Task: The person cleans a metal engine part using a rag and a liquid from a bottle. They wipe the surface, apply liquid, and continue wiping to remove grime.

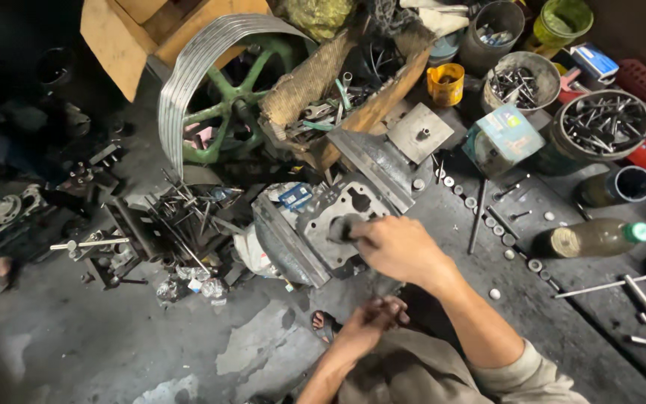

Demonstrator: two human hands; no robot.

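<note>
Head view, looking down on a cluttered workshop floor. The right hand is reaching forward and to the left, its fingers curling over the near right edge of a grey metal engine casting that is lying flat-faced and tilted among parts. The fingertips are pressing on a dark opening in the casting's face; the grip is closing on the casting's edge, though whether it is fully clenching cannot be told, since the back of the hand is hiding the fingers. The left hand is hanging nearer, low by the person's lap, fingers pinching together around something small and dark that is too blurred to identify. The casting is lying just far and left of the right hand, touching it, and well apart from the left hand; the right hand is therefore the nearer one. The casting's long axis is running from near left to far right, roughly across the line of the right forearm.

Beyond the casting, a green spoked pulley wheel is leaning against a cardboard box, and a wooden tray of tools is sitting just to its right. To the right, a row of small washers is trailing along the dark bench, near a bottle with a green cap. Tins of bolts are standing at the far right.
</note>
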